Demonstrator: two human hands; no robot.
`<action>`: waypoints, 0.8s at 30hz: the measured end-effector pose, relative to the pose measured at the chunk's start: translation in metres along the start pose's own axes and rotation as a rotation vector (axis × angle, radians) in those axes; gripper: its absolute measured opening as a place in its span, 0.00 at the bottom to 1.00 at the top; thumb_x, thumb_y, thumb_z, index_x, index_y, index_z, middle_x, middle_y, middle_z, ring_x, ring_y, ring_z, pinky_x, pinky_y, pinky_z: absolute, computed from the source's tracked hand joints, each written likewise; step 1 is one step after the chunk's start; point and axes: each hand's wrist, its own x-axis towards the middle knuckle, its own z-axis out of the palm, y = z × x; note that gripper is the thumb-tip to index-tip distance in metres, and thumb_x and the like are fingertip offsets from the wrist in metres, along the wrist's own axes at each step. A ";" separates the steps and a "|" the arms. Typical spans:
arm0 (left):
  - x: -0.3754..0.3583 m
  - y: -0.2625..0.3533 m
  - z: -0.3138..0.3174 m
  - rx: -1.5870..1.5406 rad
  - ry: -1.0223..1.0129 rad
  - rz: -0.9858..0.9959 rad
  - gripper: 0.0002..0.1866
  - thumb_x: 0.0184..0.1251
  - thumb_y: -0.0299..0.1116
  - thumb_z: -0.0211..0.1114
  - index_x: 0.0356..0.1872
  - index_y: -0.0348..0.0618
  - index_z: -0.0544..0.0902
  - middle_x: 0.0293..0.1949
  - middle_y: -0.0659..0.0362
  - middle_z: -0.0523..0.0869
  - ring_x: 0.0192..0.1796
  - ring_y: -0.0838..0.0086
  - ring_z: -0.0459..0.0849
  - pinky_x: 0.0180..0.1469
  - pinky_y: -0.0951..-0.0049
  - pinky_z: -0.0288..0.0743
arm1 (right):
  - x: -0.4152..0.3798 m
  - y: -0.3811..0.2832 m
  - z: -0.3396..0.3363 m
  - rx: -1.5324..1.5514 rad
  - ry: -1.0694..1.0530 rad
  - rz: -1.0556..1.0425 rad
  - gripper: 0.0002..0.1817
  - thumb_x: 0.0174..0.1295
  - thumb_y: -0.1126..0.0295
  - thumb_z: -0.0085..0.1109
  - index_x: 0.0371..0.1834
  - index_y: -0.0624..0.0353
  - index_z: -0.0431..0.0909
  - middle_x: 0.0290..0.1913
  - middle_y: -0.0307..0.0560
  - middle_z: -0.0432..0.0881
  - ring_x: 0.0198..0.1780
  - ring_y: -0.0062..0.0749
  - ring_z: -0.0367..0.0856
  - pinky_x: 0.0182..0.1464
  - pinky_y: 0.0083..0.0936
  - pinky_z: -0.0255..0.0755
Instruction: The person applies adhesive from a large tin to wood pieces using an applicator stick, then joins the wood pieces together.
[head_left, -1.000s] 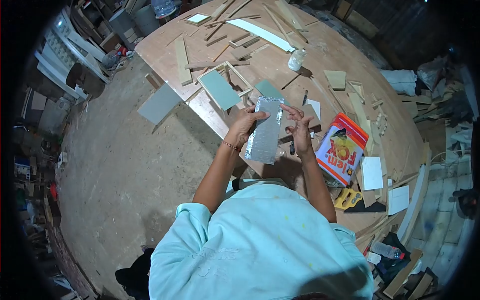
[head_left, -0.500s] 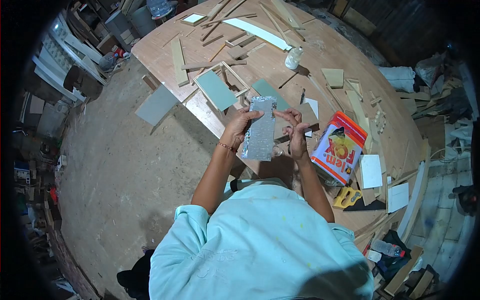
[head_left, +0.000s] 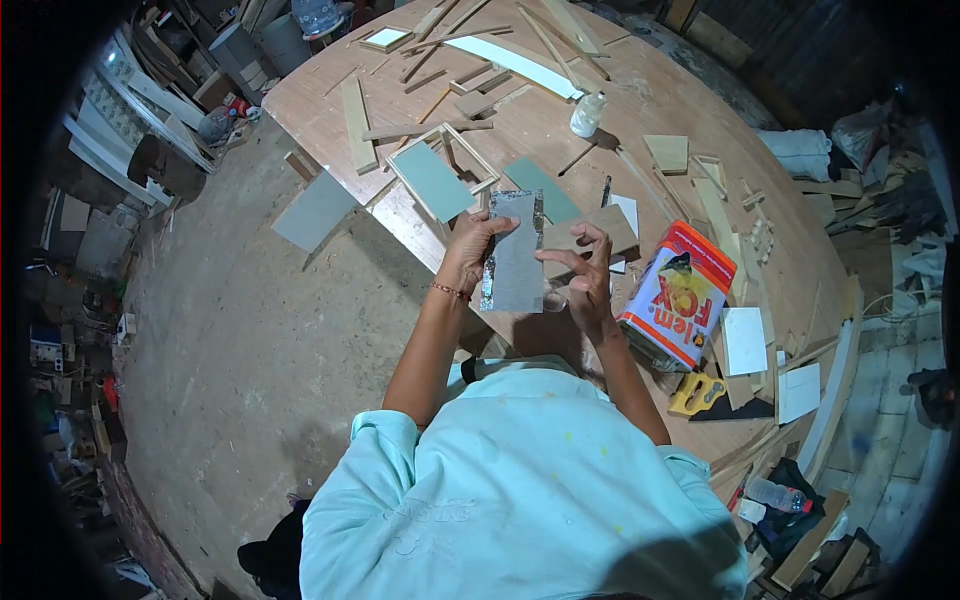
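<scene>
The left hand (head_left: 468,245) grips a grey rectangular panel (head_left: 515,270) with shiny, foil-like edging — thumb on its face, other fingers mostly hidden behind. The panel is held up in front of the person's body, over the near side of the wooden table (head_left: 325,100). The right hand (head_left: 590,282) grasps nothing: its fingers are loosely bent and spread, the index fingertip at the panel's right edge — whether pressing, one cannot tell. Near it stands an orange-and-white tin (head_left: 685,295).
</scene>
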 end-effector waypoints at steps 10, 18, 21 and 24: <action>-0.005 0.005 0.004 0.071 0.057 0.069 0.13 0.48 0.22 0.63 0.37 0.31 0.76 0.31 0.53 0.81 0.30 0.71 0.82 0.33 0.75 0.79 | 0.008 0.011 0.006 -0.205 0.016 -0.048 0.31 0.57 0.40 0.28 0.44 0.44 0.80 0.47 0.53 0.63 0.46 0.43 0.60 0.53 0.38 0.55; -0.011 0.004 0.002 0.073 0.075 0.048 0.11 0.48 0.19 0.61 0.36 0.28 0.76 0.30 0.52 0.81 0.29 0.70 0.82 0.32 0.75 0.78 | 0.009 0.013 0.009 -0.026 0.053 -0.005 0.23 0.53 0.59 0.36 0.46 0.49 0.79 0.49 0.53 0.63 0.51 0.42 0.60 0.56 0.37 0.52; -0.002 0.008 0.008 0.051 0.034 0.073 0.12 0.47 0.19 0.61 0.36 0.28 0.76 0.31 0.52 0.81 0.29 0.70 0.82 0.32 0.75 0.78 | 0.016 0.012 0.011 -0.141 0.033 -0.001 0.23 0.56 0.53 0.35 0.49 0.43 0.77 0.50 0.54 0.63 0.50 0.46 0.60 0.56 0.39 0.52; -0.003 0.010 0.004 0.055 0.054 0.090 0.12 0.47 0.19 0.62 0.35 0.28 0.76 0.30 0.52 0.81 0.28 0.71 0.81 0.32 0.75 0.78 | 0.011 0.012 0.013 -0.153 0.017 -0.021 0.26 0.56 0.47 0.34 0.48 0.43 0.77 0.49 0.54 0.63 0.50 0.46 0.60 0.56 0.40 0.52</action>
